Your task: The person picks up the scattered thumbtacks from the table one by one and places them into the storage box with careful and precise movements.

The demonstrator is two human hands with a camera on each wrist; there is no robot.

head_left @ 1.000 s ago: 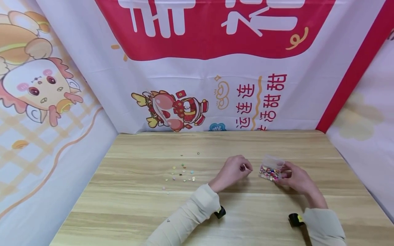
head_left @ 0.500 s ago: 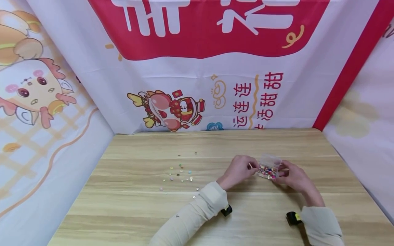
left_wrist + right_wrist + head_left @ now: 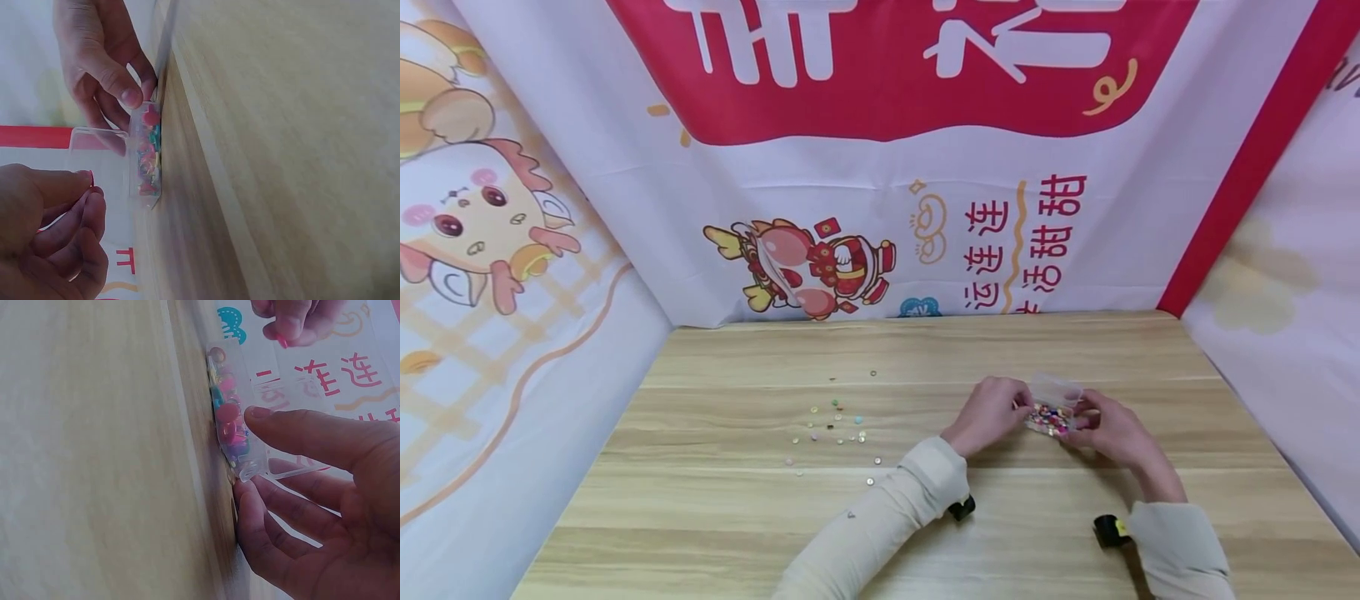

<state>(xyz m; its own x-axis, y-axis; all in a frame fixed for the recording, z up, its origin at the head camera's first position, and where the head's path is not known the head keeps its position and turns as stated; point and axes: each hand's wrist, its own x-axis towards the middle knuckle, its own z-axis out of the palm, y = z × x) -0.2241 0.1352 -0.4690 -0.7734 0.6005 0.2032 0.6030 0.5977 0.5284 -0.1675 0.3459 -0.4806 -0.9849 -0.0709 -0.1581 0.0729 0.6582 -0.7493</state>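
A small clear plastic box (image 3: 134, 165) with its lid (image 3: 1054, 389) raised stands on the wooden table, filled with colourful thumbtacks (image 3: 229, 412), many of them pink. My right hand (image 3: 1108, 429) holds the box at its right end, thumb at the near rim and the other fingers behind and below. At the left end of the box is my left hand (image 3: 996, 414), thumb and forefinger pinching a small red thumbtack (image 3: 92, 178). In the right wrist view that tack shows as a thin red edge beneath the fingertips.
Several loose thumbtacks (image 3: 838, 417) lie scattered on the table (image 3: 715, 500) left of the hands, two of them close to the left sleeve (image 3: 880, 517). A printed white and red cloth (image 3: 835, 183) hangs along the table's back edge.
My left hand has moved right, from bare table beside the box to its left end. The right hand still holds the box. Two tacks beside the left sleeve have come into view.
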